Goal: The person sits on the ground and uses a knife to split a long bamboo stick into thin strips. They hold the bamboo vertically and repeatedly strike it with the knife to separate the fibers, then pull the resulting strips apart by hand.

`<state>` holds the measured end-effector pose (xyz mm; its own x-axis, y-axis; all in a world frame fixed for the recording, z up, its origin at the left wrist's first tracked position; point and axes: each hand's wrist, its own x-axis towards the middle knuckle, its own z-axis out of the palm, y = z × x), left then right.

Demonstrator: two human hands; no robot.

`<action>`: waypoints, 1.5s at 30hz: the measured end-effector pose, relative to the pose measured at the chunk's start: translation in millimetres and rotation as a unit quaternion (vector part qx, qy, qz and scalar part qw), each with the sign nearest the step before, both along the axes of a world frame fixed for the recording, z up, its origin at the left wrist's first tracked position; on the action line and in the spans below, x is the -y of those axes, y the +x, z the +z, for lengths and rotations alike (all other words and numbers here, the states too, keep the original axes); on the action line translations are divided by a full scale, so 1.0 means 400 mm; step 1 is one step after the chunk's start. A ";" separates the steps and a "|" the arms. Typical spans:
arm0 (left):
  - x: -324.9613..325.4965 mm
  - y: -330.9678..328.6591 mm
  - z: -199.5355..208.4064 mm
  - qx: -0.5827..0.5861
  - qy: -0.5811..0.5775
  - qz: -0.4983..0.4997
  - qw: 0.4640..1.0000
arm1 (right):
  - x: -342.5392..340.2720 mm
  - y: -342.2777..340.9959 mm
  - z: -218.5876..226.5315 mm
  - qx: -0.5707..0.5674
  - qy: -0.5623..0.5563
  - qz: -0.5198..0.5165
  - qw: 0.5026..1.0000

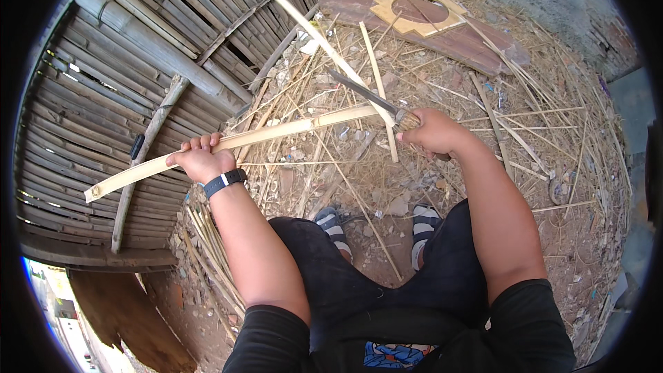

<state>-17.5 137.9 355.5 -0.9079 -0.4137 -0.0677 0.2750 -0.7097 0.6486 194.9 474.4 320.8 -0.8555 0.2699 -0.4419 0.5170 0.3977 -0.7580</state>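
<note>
Two grips are clamped: the left hand point(202, 163) around a pale split-bamboo slat point(276, 132), the right hand point(435, 132) on a knife point(362, 90) by its handle. I see the slat lying leftward of the right hand, long axis slanting up rightward, far end beside the blade's base. Beyond, a yellow frame point(384, 8) rests on a reddish-brown board point(487, 57).
</note>
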 end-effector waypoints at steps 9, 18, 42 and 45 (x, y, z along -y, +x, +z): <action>0.035 -0.008 0.013 -0.006 -0.012 0.070 0.997 | -0.137 0.011 -0.063 -0.105 -0.172 -0.246 0.948; 0.006 0.038 0.053 -0.081 -0.038 0.034 0.995 | -0.076 0.018 -0.022 -0.080 -0.039 -0.166 0.982; -0.194 0.153 0.511 -0.316 -0.535 -0.164 0.766 | 0.025 0.087 0.095 -0.073 0.307 0.229 0.921; -0.247 0.155 0.522 -0.343 -0.621 -0.166 0.685 | 0.088 0.089 0.109 -0.105 0.308 0.262 0.908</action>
<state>44.5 236.8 564.3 -0.6077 0.4720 0.6387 0.7747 0.1753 0.6076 230.6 439.0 364.4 -0.9858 -0.0586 -0.1572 0.0033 0.9302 -0.3671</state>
